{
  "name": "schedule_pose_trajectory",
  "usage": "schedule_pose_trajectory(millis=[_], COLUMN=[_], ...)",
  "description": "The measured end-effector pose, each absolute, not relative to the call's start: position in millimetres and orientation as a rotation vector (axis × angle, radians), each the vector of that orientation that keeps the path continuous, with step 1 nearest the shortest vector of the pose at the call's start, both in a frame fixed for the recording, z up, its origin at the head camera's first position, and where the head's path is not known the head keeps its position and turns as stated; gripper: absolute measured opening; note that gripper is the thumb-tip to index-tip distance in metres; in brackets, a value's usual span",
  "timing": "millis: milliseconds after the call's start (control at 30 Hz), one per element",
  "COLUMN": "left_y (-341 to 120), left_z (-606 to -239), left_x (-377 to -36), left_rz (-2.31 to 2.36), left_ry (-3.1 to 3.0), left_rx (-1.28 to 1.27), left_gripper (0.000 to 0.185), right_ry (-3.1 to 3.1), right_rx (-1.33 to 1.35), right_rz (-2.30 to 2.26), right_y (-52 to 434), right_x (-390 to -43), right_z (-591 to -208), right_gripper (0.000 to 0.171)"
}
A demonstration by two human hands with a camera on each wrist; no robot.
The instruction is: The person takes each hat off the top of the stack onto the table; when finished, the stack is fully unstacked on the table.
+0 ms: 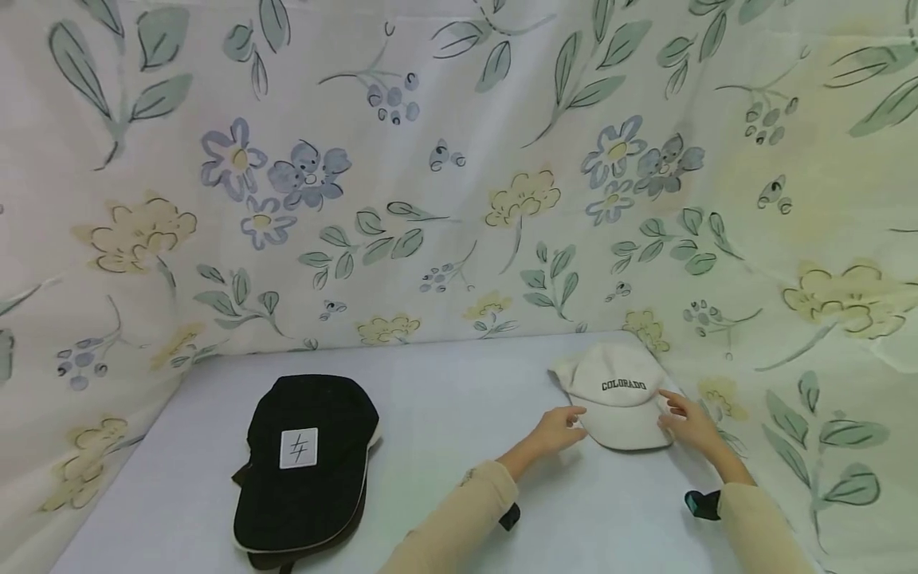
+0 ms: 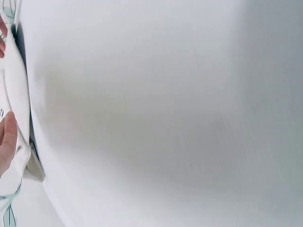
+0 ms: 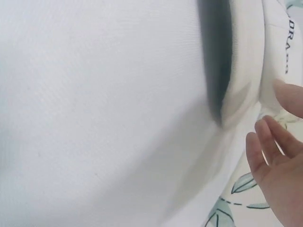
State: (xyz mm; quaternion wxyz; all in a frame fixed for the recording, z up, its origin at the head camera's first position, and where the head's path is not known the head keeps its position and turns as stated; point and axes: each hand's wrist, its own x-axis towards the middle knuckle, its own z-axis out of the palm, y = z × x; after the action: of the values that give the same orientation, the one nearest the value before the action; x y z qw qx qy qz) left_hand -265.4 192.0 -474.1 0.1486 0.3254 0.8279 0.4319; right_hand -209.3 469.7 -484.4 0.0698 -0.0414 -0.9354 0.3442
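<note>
A cream baseball cap (image 1: 622, 383) lettered COLORADO lies at the back right of the white table, its brim facing the front. Beside the brim's left edge is my left hand (image 1: 555, 430), fingers extended toward it. On the other side my right hand (image 1: 690, 422) has its fingers spread next to the brim. In the right wrist view the right hand (image 3: 279, 161) shows loosely bent fingers with nothing between them, and the cap's brim (image 3: 244, 61) stands beside it. Only a sliver of the left hand (image 2: 6, 142) and the cap (image 2: 16, 80) shows in the left wrist view.
A black cap (image 1: 308, 454) with a white square patch lies at the left of the white table (image 1: 459, 446), and another cap edge peeks out under it. A floral cloth (image 1: 445, 175) hangs behind the table and along its sides.
</note>
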Motion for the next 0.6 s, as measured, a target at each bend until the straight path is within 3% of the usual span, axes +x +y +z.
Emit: schedule_pose_trajectory(millis=[333, 600], left_y=[136.1, 83.0], left_z=[-447.3, -431.2], left_x=[-279.6, -285.9], left_rz=[1.472, 1.49], left_ry=[2.358, 2.387], left_rx=[1.015, 1.01], left_gripper=[0.03, 0.03], right_ry=[-2.792, -2.808], right_rx=[0.021, 0.374], right_rz=[1.124, 1.27], right_y=[451.1, 416.0], right_x=[-210.6, -222.5], right_z=[-458.7, -452.6], right_gripper=[0.053, 0.05])
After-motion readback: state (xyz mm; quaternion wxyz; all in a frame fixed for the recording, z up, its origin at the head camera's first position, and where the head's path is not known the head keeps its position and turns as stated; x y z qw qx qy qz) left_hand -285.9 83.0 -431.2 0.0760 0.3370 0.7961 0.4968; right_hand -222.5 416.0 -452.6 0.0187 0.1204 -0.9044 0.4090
